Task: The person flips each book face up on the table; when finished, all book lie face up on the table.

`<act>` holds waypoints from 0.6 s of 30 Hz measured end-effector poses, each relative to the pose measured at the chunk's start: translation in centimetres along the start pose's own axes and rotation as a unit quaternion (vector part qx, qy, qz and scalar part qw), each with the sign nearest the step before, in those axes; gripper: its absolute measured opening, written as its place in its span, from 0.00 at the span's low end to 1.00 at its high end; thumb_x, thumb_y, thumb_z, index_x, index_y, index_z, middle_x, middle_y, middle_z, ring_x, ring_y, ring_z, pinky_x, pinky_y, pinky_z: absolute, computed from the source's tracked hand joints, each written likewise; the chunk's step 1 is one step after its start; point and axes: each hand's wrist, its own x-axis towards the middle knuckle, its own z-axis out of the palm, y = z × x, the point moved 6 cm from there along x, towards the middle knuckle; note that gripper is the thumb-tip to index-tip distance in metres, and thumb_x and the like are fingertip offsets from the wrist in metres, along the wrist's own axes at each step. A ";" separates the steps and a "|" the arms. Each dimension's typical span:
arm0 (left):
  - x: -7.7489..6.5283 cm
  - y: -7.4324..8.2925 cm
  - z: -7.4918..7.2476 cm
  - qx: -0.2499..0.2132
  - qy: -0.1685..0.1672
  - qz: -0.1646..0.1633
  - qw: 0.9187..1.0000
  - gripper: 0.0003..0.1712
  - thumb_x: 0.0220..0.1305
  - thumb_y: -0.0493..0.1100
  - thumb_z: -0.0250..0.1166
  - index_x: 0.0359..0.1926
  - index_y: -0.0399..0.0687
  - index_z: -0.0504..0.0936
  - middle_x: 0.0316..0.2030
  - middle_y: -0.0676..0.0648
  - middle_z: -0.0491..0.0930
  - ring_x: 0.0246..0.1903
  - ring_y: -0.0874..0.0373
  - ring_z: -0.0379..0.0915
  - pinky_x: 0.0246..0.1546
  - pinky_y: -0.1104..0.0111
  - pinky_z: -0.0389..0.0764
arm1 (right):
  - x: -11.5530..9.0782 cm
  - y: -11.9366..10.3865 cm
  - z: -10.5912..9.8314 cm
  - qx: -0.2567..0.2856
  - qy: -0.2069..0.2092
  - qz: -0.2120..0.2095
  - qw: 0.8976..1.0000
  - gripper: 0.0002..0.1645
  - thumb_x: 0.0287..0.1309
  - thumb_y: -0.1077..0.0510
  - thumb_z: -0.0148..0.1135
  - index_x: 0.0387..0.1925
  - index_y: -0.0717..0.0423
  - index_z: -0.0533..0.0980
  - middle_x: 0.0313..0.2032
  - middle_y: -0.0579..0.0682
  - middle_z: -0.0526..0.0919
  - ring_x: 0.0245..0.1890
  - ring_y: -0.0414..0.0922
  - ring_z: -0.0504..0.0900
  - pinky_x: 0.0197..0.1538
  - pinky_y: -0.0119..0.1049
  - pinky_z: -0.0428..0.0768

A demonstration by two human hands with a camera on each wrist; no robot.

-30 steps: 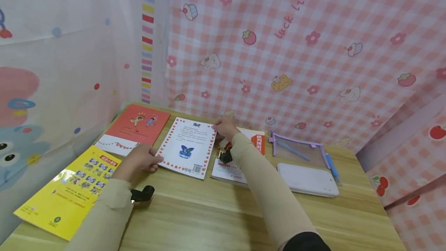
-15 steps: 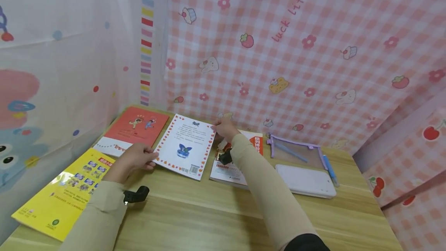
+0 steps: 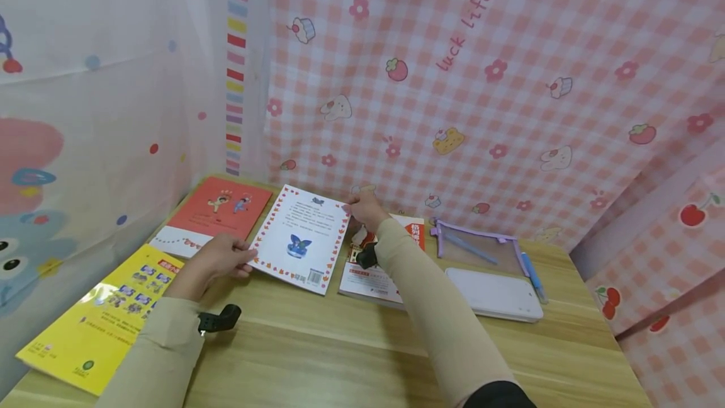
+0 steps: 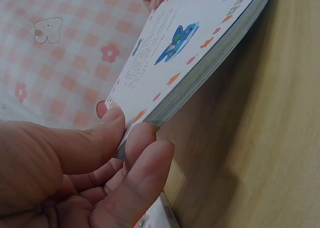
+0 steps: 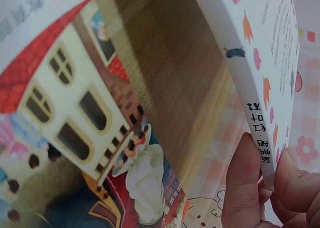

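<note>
A white book (image 3: 303,232) with a border of orange and red leaves and a blue butterfly picture is held between both hands, back cover up, its page edges raised off the table in the left wrist view. My left hand (image 3: 223,258) pinches its left edge near a corner, thumb (image 4: 95,143) on the cover and fingers beneath. At the upper right edge, my right hand (image 3: 367,211) grips the book by the spine side, thumb and fingers on opposite faces. A book with a castle-like picture (image 5: 75,103) lies under my right wrist, partly hidden by that arm.
To the left lie a red and white book (image 3: 226,206) and a yellow book (image 3: 85,326). On the right are a purple-edged mesh pouch (image 3: 510,255), a white case (image 3: 493,294) and a blue pen (image 3: 534,277). A checked cloth (image 3: 481,80) hangs behind the wooden table (image 3: 306,357).
The white book has risen slightly and shifted a little left with both hands still on it. The whole head view has drifted slightly; the other things lie as before.
</note>
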 end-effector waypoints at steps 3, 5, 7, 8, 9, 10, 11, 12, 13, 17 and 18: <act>-0.2 0.3 -0.1 0.002 -0.006 0.014 1.000 0.25 0.77 0.38 0.57 0.60 0.17 0.67 0.41 0.33 0.79 0.33 0.56 0.82 0.38 0.63 0.86 | -0.1 -0.1 -0.1 -0.002 0.006 -0.011 1.000 0.13 0.69 0.67 0.59 0.52 0.72 0.78 0.47 0.61 0.79 0.37 0.46 0.81 0.50 0.45 0.83; -0.3 0.5 -0.3 0.002 -0.008 0.020 1.000 0.25 0.77 0.38 0.57 0.60 0.17 0.67 0.42 0.33 0.79 0.34 0.55 0.83 0.39 0.63 0.86 | -0.1 -0.3 -0.1 0.011 0.006 -0.018 1.000 0.13 0.69 0.68 0.59 0.51 0.73 0.78 0.48 0.61 0.79 0.38 0.47 0.80 0.51 0.45 0.83; -0.5 0.7 -0.3 0.001 -0.011 0.027 1.000 0.25 0.77 0.38 0.57 0.61 0.16 0.67 0.43 0.32 0.79 0.35 0.53 0.83 0.40 0.62 0.86 | -0.2 -0.4 -0.1 0.022 0.005 -0.024 0.999 0.13 0.69 0.69 0.59 0.50 0.74 0.78 0.48 0.62 0.78 0.39 0.47 0.80 0.51 0.44 0.83; -0.5 0.7 -0.4 -0.001 -0.011 0.030 0.999 0.26 0.77 0.38 0.57 0.62 0.16 0.66 0.44 0.32 0.79 0.36 0.52 0.83 0.40 0.62 0.86 | -0.2 -0.4 -0.1 0.026 0.005 -0.026 0.999 0.12 0.69 0.69 0.58 0.50 0.74 0.78 0.47 0.62 0.78 0.39 0.47 0.80 0.50 0.43 0.83; -0.6 0.8 -0.4 -0.004 -0.012 0.031 0.999 0.26 0.77 0.38 0.57 0.62 0.16 0.66 0.44 0.31 0.79 0.36 0.52 0.83 0.41 0.61 0.86 | -0.2 -0.4 -0.1 0.031 0.003 -0.025 0.999 0.12 0.69 0.69 0.58 0.50 0.74 0.78 0.48 0.62 0.78 0.39 0.47 0.80 0.50 0.44 0.83; -0.6 0.8 -0.5 -0.006 -0.010 0.029 1.000 0.27 0.77 0.39 0.57 0.62 0.17 0.66 0.44 0.31 0.79 0.36 0.52 0.83 0.41 0.61 0.86 | -0.3 -0.4 -0.1 0.034 -0.001 -0.023 0.999 0.12 0.70 0.69 0.57 0.50 0.74 0.77 0.48 0.61 0.77 0.38 0.47 0.80 0.50 0.45 0.83; -0.6 0.9 -0.5 -0.006 -0.009 0.029 1.000 0.27 0.77 0.39 0.57 0.63 0.17 0.65 0.45 0.31 0.79 0.37 0.52 0.83 0.41 0.61 0.86 | -0.3 -0.3 -0.1 0.037 -0.004 -0.020 0.999 0.12 0.70 0.69 0.57 0.51 0.74 0.77 0.49 0.62 0.77 0.38 0.47 0.80 0.51 0.46 0.83; -0.7 0.9 -0.5 -0.006 -0.008 0.029 1.000 0.28 0.77 0.39 0.57 0.63 0.17 0.65 0.45 0.31 0.79 0.37 0.52 0.83 0.42 0.60 0.86 | -0.4 -0.3 -0.1 0.039 -0.007 -0.018 0.999 0.13 0.70 0.69 0.56 0.52 0.73 0.77 0.51 0.62 0.77 0.38 0.47 0.80 0.51 0.47 0.83; -0.7 0.9 -0.6 -0.005 -0.007 0.029 1.000 0.28 0.77 0.40 0.57 0.63 0.17 0.65 0.45 0.31 0.79 0.37 0.52 0.83 0.42 0.60 0.86 | -0.4 -0.3 -0.1 0.044 -0.010 -0.015 0.999 0.13 0.71 0.69 0.56 0.53 0.73 0.76 0.52 0.63 0.76 0.37 0.47 0.80 0.52 0.49 0.83; -0.7 1.1 -0.8 -0.003 -0.002 0.029 1.000 0.28 0.77 0.41 0.58 0.63 0.18 0.66 0.45 0.31 0.79 0.37 0.52 0.82 0.42 0.60 0.86 | -0.6 -0.1 -0.1 0.057 -0.017 -0.007 0.998 0.16 0.72 0.68 0.56 0.56 0.72 0.74 0.56 0.64 0.76 0.36 0.48 0.81 0.53 0.53 0.82; -0.8 1.2 -0.9 -0.004 -0.001 0.029 1.000 0.28 0.77 0.41 0.58 0.63 0.18 0.66 0.45 0.31 0.79 0.37 0.52 0.82 0.42 0.60 0.86 | -0.6 0.0 -0.1 0.058 -0.017 -0.007 0.998 0.16 0.72 0.68 0.56 0.57 0.72 0.74 0.56 0.65 0.76 0.37 0.49 0.82 0.53 0.54 0.82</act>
